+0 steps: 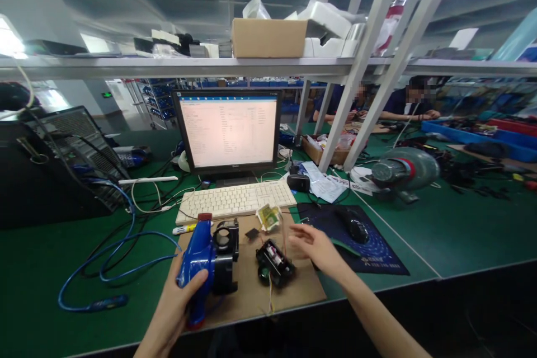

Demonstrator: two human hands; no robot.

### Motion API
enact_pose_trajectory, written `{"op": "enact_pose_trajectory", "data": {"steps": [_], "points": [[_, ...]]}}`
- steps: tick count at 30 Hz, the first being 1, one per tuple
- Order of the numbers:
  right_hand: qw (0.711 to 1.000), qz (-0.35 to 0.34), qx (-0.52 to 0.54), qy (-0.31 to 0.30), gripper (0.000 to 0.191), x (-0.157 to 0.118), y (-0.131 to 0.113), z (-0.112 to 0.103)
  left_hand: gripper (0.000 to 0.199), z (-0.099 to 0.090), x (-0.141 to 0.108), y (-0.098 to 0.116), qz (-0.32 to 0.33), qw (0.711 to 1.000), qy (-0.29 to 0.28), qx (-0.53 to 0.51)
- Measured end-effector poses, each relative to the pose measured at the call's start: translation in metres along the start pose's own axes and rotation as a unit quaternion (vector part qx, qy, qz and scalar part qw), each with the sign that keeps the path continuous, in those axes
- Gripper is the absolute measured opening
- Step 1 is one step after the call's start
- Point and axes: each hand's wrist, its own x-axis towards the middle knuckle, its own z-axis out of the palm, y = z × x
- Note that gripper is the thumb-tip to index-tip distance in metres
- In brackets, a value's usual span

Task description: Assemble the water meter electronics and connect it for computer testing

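Fingers [195,282] of the left hand [178,292] are gripping the blue casing [199,250], seemingly steadying it; the right hand [318,249] is hovering open beside the black module [274,264], which is lying on cardboard [302,290] presumably protecting the table [37,291].

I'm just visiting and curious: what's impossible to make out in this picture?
All from the head view:
- Most fingers of the left hand: hidden behind the blue casing it grips.
- Words on the monitor: too small and blurred to read.
- What lies down inside the cardboard box on the shelf: hidden by its walls.
- The rest of the computer tower: cut off by the left edge.
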Motion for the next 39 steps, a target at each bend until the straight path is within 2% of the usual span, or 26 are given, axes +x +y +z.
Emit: {"op": "enact_pose_trajectory", "data": {"steps": [1,3,4,5,6,8,11,15,18,20,23,25,27,29,31,33,35,37,39], "points": [[0.984,-0.03,-0.163,0.062,0.033,0.0,0.009,-0.013,0.089,-0.004,0.0,0.01,0.04,0.996,0.017,0.075],[0.891,-0.007,-0.438,0.122,0.025,0.0,0.026,-0.031,0.085,-0.01,-0.002,0.025,0.1,0.975,0.041,0.196],[0.847,0.02,-0.516,0.123,0.023,-0.001,0.034,-0.037,0.083,-0.011,-0.004,0.03,0.119,0.964,0.047,0.233],[0.822,0.046,-0.556,0.114,0.02,-0.001,0.04,-0.041,0.082,-0.011,-0.006,0.034,0.134,0.955,0.052,0.258],[0.814,0.061,-0.569,0.103,0.016,-0.002,0.044,-0.044,0.081,-0.011,-0.008,0.036,0.146,0.949,0.055,0.274],[0.817,0.065,-0.564,0.095,0.011,-0.004,0.049,-0.047,0.081,-0.01,-0.012,0.038,0.168,0.937,0.062,0.299],[0.816,0.061,-0.566,0.098,0.018,-0.006,0.053,-0.05,0.082,-0.008,-0.018,0.037,0.208,0.917,0.075,0.332],[0.812,0.023,-0.575,0.095,0.012,-0.008,0.06,-0.051,0.083,-0.007,-0.023,0.036,0.26,0.892,0.085,0.36],[0.8,0.001,-0.588,0.123,0.016,-0.009,0.058,-0.055,0.085,-0.009,-0.024,0.033,0.294,0.873,0.084,0.379],[0.8,-0.027,-0.577,0.163,0.02,-0.015,0.047,-0.059,0.085,-0.011,-0.024,0.03,0.311,0.862,0.084,0.392],[0.838,-0.167,-0.488,0.179,0.025,-0.035,0.016,-0.059,0.084,-0.012,-0.023,0.025,0.331,0.846,0.075,0.411],[0.854,-0.304,-0.401,0.131,0.019,-0.053,-0.008,-0.051,0.086,-0.01,-0.023,0.023,0.338,0.84,0.065,0.419],[0.845,-0.407,-0.329,0.107,0.017,-0.066,-0.026,-0.035,0.089,-0.008,-0.024,0.023,0.338,0.839,0.057,0.423],[0.833,-0.44,-0.324,0.086,0.017,-0.071,-0.033,-0.018,0.091,-0.005,-0.027,0.024,0.339,0.839,0.05,0.422],[0.815,-0.422,-0.393,0.055,0.02,-0.067,-0.03,-0.004,0.092,-0.003,-0.032,0.025,0.343,0.838,0.046,0.421],[0.797,-0.385,-0.463,0.034,0.027,-0.061,-0.022,0.0,0.092,-0.004,-0.035,0.027,0.34,0.839,0.046,0.423],[0.811,-0.349,-0.467,0.051,0.03,-0.056,-0.012,-0.007,0.092,-0.008,-0.035,0.029,0.323,0.85,0.052,0.413],[0.839,-0.291,-0.45,0.097,0.03,-0.052,-0.005,-0.024,0.092,-0.014,-0.032,0.028,0.281,0.881,0.062,0.375],[0.838,-0.21,-0.483,0.144,0.032,-0.047,0.002,-0.042,0.09,-0.02,-0.024,0.024,0.212,0.926,0.069,0.303]]}}
